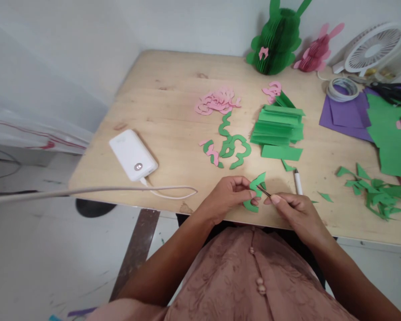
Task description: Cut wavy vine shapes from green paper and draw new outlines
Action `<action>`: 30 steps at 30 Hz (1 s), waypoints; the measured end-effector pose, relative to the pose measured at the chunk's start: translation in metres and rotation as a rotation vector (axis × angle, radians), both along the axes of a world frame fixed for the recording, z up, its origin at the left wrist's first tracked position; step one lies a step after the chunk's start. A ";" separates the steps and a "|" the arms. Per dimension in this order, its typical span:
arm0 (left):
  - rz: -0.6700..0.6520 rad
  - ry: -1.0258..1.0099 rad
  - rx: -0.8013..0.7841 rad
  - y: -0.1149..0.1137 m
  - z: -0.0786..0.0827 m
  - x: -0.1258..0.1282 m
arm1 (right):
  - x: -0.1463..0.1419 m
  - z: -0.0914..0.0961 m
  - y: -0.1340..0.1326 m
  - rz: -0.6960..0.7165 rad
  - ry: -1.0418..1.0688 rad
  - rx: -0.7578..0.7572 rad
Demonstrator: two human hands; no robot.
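My left hand (232, 194) pinches a wavy green paper cutout (251, 206) near the table's front edge. My right hand (292, 211) grips a thin, dark, pointed tool (263, 191), its tip at the green cutout; most of it is hidden by my fingers, so its exact kind is unclear. Beyond my hands lie curved green cutouts (239, 149) and a pink one (211, 151). Farther back is a heap of pink cutouts (218, 101). Folded green paper strips (277, 127) are stacked to its right. A white pen (297, 182) lies just beyond my right hand.
On the left, a white power bank (133, 154) trails a cable (96, 190) over the table edge. Green scraps (381, 196), purple sheets (345, 111), tape rolls (342, 90) and black-handled scissors (392, 92) lie right. Paper rabbits (277, 42) and a fan (372, 49) stand behind.
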State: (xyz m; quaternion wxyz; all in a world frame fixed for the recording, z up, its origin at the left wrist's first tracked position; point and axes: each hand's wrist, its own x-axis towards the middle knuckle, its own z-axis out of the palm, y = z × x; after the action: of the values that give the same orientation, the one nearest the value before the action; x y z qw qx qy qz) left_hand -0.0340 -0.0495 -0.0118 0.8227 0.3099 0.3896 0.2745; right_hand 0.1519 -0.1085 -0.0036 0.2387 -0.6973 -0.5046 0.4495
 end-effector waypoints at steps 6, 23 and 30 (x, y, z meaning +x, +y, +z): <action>0.045 0.005 -0.027 -0.007 0.000 0.001 | -0.001 0.001 0.000 -0.017 -0.006 -0.004; 0.094 0.002 0.022 -0.005 0.001 0.001 | -0.002 0.005 -0.001 0.000 0.000 0.012; 0.099 -0.010 0.003 -0.006 0.000 0.002 | -0.001 0.002 -0.003 -0.007 -0.024 0.008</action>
State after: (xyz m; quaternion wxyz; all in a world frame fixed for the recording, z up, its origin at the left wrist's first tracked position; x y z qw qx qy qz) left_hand -0.0317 -0.0551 -0.0121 0.8096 0.2899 0.3999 0.3171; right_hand 0.1509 -0.1112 -0.0015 0.2369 -0.7037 -0.5067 0.4381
